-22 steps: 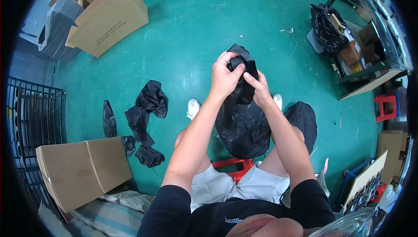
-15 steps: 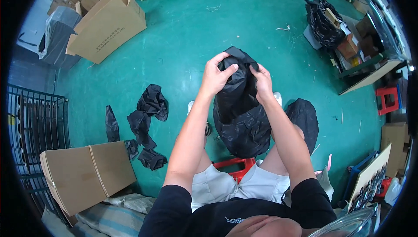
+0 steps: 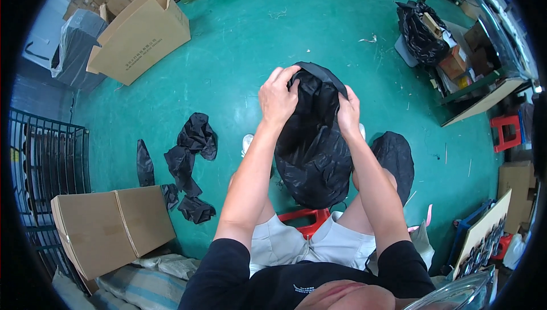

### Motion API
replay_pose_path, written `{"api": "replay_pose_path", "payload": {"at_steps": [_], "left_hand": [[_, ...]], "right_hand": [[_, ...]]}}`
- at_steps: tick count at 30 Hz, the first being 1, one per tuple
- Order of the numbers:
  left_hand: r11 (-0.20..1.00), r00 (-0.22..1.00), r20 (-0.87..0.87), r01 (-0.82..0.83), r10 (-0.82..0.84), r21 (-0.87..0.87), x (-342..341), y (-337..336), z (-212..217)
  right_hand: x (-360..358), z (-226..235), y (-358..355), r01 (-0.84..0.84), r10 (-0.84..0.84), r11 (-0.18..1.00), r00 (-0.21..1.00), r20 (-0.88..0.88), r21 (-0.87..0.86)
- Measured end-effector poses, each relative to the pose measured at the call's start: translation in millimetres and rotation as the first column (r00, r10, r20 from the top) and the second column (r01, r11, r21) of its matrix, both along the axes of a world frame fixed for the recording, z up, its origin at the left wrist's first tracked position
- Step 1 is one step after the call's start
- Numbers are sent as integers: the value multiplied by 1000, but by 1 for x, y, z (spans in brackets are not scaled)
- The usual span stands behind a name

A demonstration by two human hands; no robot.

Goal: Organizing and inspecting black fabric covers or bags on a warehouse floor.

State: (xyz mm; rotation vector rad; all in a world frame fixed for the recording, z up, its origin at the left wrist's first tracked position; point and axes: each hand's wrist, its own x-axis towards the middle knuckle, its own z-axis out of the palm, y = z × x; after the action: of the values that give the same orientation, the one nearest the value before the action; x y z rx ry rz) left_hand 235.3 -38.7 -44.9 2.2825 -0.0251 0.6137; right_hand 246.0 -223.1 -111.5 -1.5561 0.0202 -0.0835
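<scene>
A black bag [image 3: 313, 167] of thin, shiny cloth stands between my knees, its lower part full and rounded and its mouth gaping upward. My left hand [image 3: 277, 96] grips the left side of the rim, fingers curled over the edge. On the other side my right hand [image 3: 348, 113] pinches the rim, the thumb partly hidden. Between the hands the rim arches as a folded band. What fills the bag cannot be seen. Another black bag [image 3: 395, 162], bulging and rounded, rests by my right knee. Beneath me shows a red stool [image 3: 305, 221].
Crumpled black cloth pieces [image 3: 196, 136] lie on the green floor to the left. A closed carton [image 3: 114, 224] stands near left, beside a black wire rack [image 3: 57, 162]. An open carton [image 3: 145, 39] is far left. At right are a cluttered shelf [image 3: 476, 85] and a red stool [image 3: 505, 132].
My left hand has shifted slightly left and its thumb has moved inward over the rim. My right hand is slightly lower and farther right. The bag's mouth is spread wider.
</scene>
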Motion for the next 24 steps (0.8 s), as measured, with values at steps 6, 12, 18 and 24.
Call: {"api": "replay_pose_path", "payload": {"at_steps": [6,12,18,24], "left_hand": [[989,973,205,123,-104,-77,10,-9,-6],[994,981,162,107,-102,-21,14,-9,-5],[997,998,57,25,-29,66,13,3,-7],[987,994,24,-105,103,118,20,-1,-3]], "right_hand": [[3,10,5,104,-107,994,988,112,32],[10,2,0,208,-211,977,974,84,42],[7,17,4,276,-297,927,954,48,256],[11,22,9,242,-280,939,950,138,243]]}}
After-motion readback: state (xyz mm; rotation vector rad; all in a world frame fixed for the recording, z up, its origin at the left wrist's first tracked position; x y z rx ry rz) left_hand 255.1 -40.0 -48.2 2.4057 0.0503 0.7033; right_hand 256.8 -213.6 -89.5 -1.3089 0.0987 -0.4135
